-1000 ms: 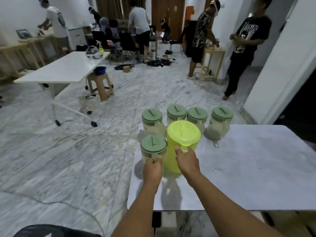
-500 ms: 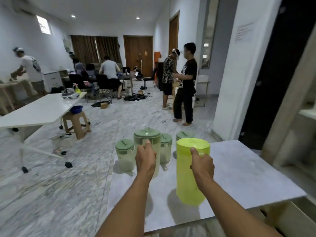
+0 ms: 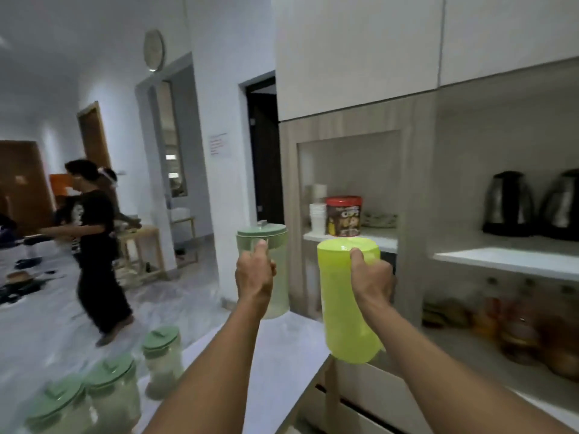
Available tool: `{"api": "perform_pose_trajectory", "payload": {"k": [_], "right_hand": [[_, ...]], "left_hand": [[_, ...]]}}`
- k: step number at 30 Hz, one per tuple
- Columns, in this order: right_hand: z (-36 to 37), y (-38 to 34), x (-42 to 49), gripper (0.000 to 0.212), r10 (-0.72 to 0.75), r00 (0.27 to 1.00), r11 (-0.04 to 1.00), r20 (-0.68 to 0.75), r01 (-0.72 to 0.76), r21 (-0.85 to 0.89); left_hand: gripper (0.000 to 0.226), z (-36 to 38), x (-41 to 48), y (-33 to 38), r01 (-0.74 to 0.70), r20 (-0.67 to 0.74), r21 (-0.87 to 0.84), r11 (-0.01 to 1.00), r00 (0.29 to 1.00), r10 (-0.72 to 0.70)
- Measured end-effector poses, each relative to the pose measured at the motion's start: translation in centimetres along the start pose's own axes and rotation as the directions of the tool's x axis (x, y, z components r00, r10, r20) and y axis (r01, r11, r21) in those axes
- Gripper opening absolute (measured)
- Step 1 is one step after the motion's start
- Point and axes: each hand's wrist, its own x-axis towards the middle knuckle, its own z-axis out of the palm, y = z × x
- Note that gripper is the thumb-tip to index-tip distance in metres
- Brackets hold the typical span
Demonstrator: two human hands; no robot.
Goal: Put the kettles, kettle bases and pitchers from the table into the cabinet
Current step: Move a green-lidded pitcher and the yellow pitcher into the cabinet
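Note:
My left hand (image 3: 254, 274) grips a clear pitcher with a pale green lid (image 3: 272, 245), held upright in the air. My right hand (image 3: 371, 277) grips a bright yellow-green pitcher (image 3: 347, 321), also upright and lifted above the white table (image 3: 282, 355). Both pitchers hang in front of the wooden cabinet (image 3: 416, 189). Three more green-lidded pitchers (image 3: 114, 389) stand on the table at the lower left. Two steel kettles (image 3: 509, 203) on black bases sit on the cabinet's right shelf.
A red-lidded tin (image 3: 344, 216), a stack of white cups (image 3: 317, 216) and a folded cloth occupy the small cabinet niche. Bottles and jars (image 3: 517, 321) fill the lower right shelf. A person in black (image 3: 97, 245) stands on the marble floor at left.
Both hands lifted their pitchers higher off the table, and my view swung right from the room toward the cabinet. The remaining pitchers now sit at the lower left.

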Motion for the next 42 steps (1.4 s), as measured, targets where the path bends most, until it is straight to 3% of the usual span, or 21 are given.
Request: {"api": "perform_pose_trajectory", "payload": {"k": [6,15,20,28,42], "right_hand": [[-10.9,0.8,4.4,0.045,-0.058,0.951,0.998,-0.305,0.056,-0.014],[-24.0,0.7,13.5,0.045,-0.129,0.839,0.991,-0.529,0.126,-0.041],[-27.5,1.2,22.3,0.047,-0.19,0.804,0.981,-0.563,0.18,-0.073],[-29.4,3.7,35.6,0.05,-0.234,0.855,0.972,-0.462,0.215,-0.093],[-20.1,10.8,57.8,0.053,-0.209,0.922,0.973,-0.325,0.164,-0.161]], "left_hand": [[0.046,11.4,-4.5,1.5,0.015,0.364,-0.136,0.991,0.931,0.036],[0.037,27.7,-10.5,5.6,0.01,0.587,-0.222,0.975,0.8,0.125],[0.032,37.8,-9.5,6.1,-0.022,0.553,-0.232,0.973,0.819,0.15],[0.031,51.6,-6.2,4.4,0.056,0.463,-0.168,0.984,0.886,0.028],[0.046,67.1,6.7,-3.4,0.089,0.362,0.125,0.988,0.923,-0.129]]}}
